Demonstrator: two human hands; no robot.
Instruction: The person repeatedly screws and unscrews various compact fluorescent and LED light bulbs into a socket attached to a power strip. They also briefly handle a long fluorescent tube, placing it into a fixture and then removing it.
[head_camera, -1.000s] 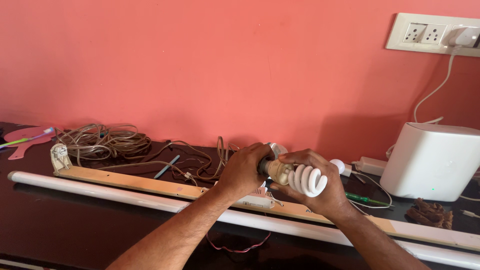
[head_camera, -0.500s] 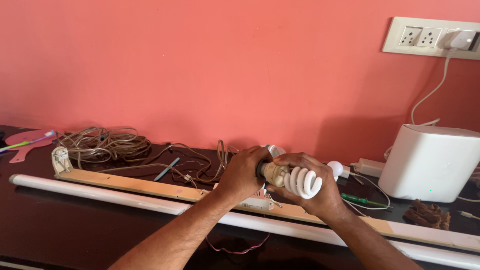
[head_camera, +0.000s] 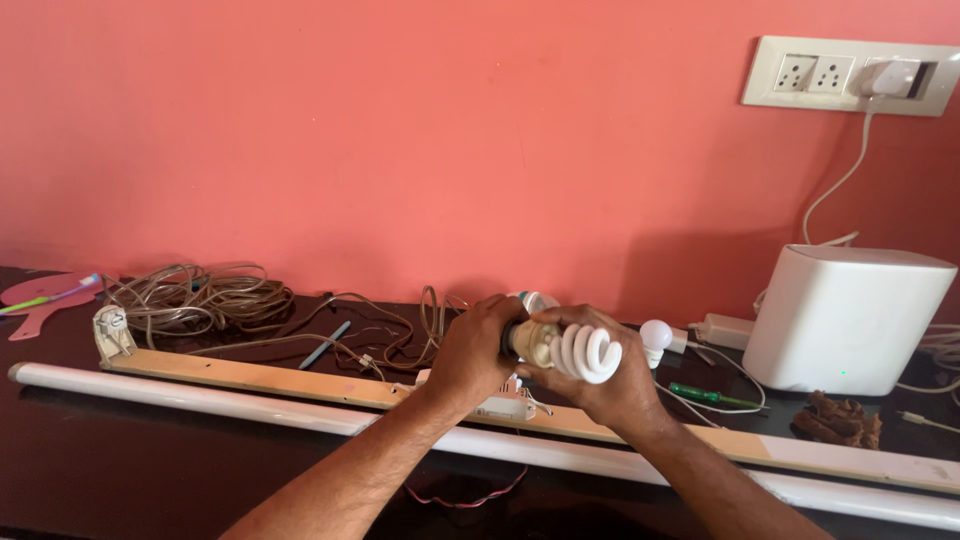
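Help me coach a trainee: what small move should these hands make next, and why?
Probably keep twisting: the left hand grips the dark holder end, the right hand cradles the spiral bulb, both lifted above the tube-light fitting. Whether it is going in or out, I cannot tell.

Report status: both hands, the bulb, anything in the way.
Left hand grips dark holder end. Right hand cradles spiral bulb. Both above tube light and wooden batten; nothing between.

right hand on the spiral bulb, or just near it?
Touching. The head view shows the right hand cupping the spiral bulb from below, fingers wrapped over its cream base, no gap visible; the left hand grips the dark holder end.
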